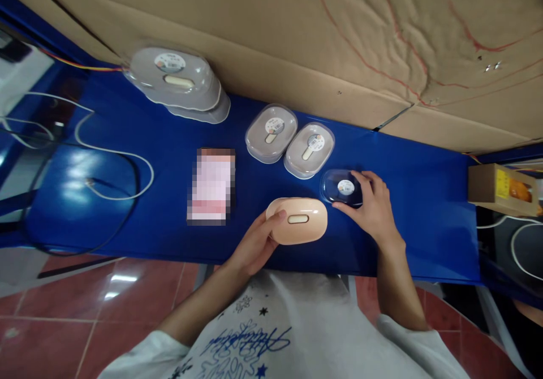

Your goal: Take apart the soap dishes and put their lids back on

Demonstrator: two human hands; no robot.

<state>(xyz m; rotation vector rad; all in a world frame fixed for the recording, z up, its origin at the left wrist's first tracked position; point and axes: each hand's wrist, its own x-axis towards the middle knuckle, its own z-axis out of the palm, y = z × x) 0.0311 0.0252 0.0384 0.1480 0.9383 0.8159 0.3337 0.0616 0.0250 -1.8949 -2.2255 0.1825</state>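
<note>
My left hand [257,243] is closed around the left end of a peach oval box [311,231], its thumb lying on top. A cream bar sits in a slot at the middle of the box's upper face. To the right, my right hand [377,209] grips the edge of a clear plastic lid [333,186] between thumb and fingers. The lid bears a round white sticker, and the blue table shows through it. Behind it are two grey oval boxes with clear covers, a right one [303,155] and a left one [267,141].
Larger grey boxes [199,87] are stacked at the back left, by the cardboard wall [271,45]. A pixelated rectangular item [212,186] lies on the blue table [169,237]. White cable [127,154] loops at left; a cardboard box [483,184] stands far right.
</note>
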